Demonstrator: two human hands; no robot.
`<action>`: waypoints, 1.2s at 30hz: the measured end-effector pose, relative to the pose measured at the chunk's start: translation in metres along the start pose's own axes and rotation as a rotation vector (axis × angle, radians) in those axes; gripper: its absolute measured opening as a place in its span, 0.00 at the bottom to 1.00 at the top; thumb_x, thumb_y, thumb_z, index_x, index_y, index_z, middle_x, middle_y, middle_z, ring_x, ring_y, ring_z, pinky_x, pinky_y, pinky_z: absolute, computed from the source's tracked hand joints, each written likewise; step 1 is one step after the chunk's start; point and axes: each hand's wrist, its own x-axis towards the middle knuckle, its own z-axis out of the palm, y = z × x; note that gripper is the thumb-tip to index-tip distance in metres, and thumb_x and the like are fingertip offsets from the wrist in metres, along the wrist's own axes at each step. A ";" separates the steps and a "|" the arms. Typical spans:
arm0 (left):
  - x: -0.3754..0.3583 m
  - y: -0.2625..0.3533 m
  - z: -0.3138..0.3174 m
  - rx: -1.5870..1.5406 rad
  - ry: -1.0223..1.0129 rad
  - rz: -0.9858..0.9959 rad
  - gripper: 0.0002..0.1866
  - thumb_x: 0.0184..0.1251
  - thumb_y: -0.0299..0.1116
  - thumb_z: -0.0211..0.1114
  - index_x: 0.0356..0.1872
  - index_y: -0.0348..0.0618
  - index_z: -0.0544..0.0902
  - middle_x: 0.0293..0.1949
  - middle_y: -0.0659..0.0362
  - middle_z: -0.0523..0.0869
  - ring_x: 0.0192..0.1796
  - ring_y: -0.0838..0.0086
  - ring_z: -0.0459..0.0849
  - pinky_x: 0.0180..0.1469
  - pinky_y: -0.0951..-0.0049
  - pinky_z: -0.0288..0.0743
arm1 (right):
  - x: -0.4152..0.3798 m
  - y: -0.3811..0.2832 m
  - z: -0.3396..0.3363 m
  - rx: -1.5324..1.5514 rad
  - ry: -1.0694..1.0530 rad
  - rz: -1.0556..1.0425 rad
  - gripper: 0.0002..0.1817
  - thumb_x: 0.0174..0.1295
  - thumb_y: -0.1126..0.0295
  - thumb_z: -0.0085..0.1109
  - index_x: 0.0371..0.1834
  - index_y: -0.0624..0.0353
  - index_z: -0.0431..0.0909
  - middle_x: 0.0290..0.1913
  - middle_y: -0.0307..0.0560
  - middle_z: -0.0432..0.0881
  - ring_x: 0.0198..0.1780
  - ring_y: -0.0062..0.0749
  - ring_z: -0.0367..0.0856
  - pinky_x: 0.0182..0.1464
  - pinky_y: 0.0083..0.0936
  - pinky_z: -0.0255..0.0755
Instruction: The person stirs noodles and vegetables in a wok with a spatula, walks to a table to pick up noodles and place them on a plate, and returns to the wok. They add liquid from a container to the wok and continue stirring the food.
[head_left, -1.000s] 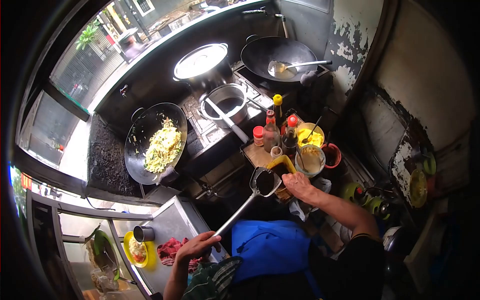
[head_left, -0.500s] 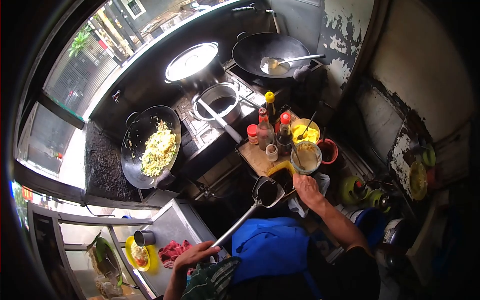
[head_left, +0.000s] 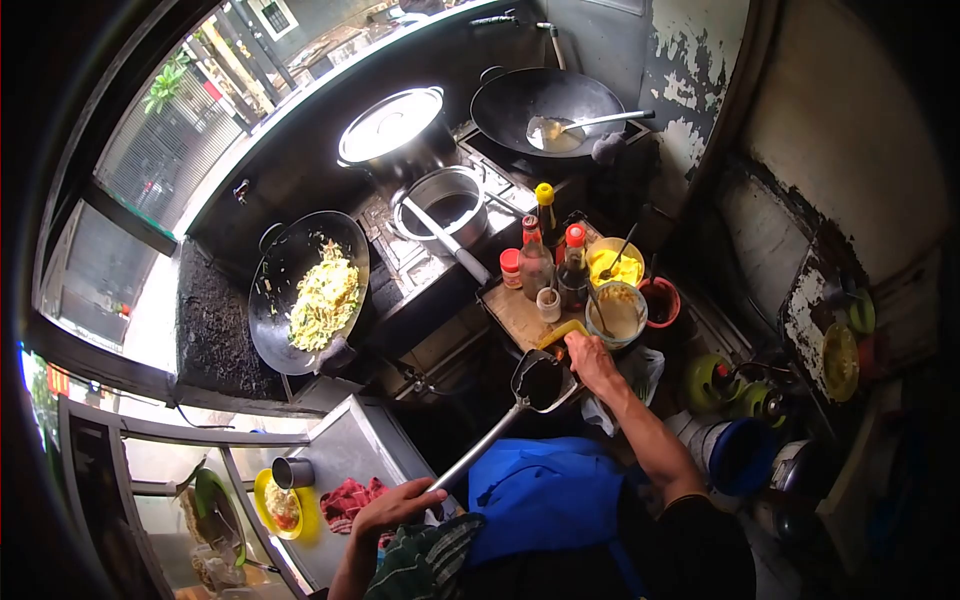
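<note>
My left hand is closed around the long metal handle of a wok spatula. Its broad head, with raised edges and a dark inside, is held out over the front of the sauce board. In my right hand is a yellow tub, tipped at the spatula's head; its contents are mostly hidden. Just behind that hand stands a tub of pale paste with a spoon in it. A black wok at the left holds noodle-like food with bits of green.
Sauce bottles, a yellow margarine tub and a red tub crowd the board. Behind are a lidded pot, an open saucepan and a second wok. A yellow plate and red cloth lie lower left.
My right hand has shifted slightly left and up, tilting the yellow tub over toward the spatula's head. My left hand keeps its hold on the handle.
</note>
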 end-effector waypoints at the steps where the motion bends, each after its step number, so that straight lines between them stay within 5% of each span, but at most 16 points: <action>1: 0.000 0.001 -0.001 0.009 -0.004 0.011 0.28 0.68 0.58 0.55 0.49 0.38 0.77 0.34 0.62 0.78 0.38 0.80 0.72 0.39 0.79 0.66 | 0.000 -0.006 -0.015 0.208 -0.102 0.094 0.12 0.68 0.66 0.46 0.32 0.62 0.74 0.23 0.53 0.79 0.23 0.40 0.82 0.29 0.34 0.74; 6: -0.013 0.005 0.005 0.048 0.036 0.080 0.29 0.68 0.58 0.55 0.49 0.38 0.77 0.34 0.62 0.78 0.37 0.80 0.72 0.38 0.78 0.66 | -0.021 -0.029 -0.058 0.310 0.064 0.102 0.13 0.69 0.66 0.46 0.39 0.63 0.77 0.24 0.49 0.81 0.19 0.34 0.81 0.28 0.30 0.75; 9: -0.003 -0.003 0.004 0.044 0.048 0.107 0.28 0.68 0.57 0.55 0.49 0.38 0.77 0.33 0.63 0.78 0.36 0.80 0.72 0.37 0.79 0.66 | -0.033 -0.042 -0.074 0.122 0.133 0.074 0.10 0.68 0.70 0.50 0.44 0.65 0.77 0.31 0.51 0.83 0.26 0.34 0.84 0.30 0.27 0.77; 13: 0.007 -0.002 0.003 -0.058 -0.002 0.049 0.26 0.68 0.55 0.56 0.48 0.39 0.78 0.32 0.64 0.79 0.32 0.83 0.72 0.32 0.81 0.65 | -0.044 -0.051 -0.088 0.292 0.120 0.039 0.10 0.67 0.71 0.52 0.47 0.65 0.77 0.34 0.52 0.83 0.32 0.35 0.85 0.33 0.28 0.77; 26: 0.016 0.001 -0.005 -0.155 -0.052 0.091 0.22 0.69 0.51 0.58 0.45 0.40 0.78 0.27 0.68 0.76 0.23 0.88 0.66 0.23 0.84 0.58 | -0.075 -0.061 -0.078 0.129 0.435 -0.382 0.13 0.59 0.82 0.57 0.47 0.65 0.78 0.43 0.54 0.83 0.44 0.43 0.83 0.46 0.30 0.77; 29: 0.015 0.002 -0.005 -0.174 -0.074 0.095 0.21 0.69 0.51 0.58 0.45 0.40 0.77 0.26 0.68 0.74 0.22 0.88 0.65 0.22 0.84 0.57 | -0.073 -0.034 -0.057 0.041 0.282 -0.361 0.12 0.60 0.81 0.56 0.47 0.65 0.78 0.42 0.53 0.84 0.42 0.42 0.84 0.43 0.31 0.77; 36: 0.018 -0.015 -0.013 -0.049 -0.010 0.081 0.25 0.68 0.52 0.58 0.50 0.38 0.76 0.28 0.66 0.76 0.26 0.85 0.71 0.25 0.83 0.63 | -0.054 -0.029 -0.068 -0.158 0.323 -0.156 0.07 0.61 0.75 0.55 0.40 0.63 0.79 0.27 0.52 0.83 0.29 0.43 0.82 0.32 0.35 0.73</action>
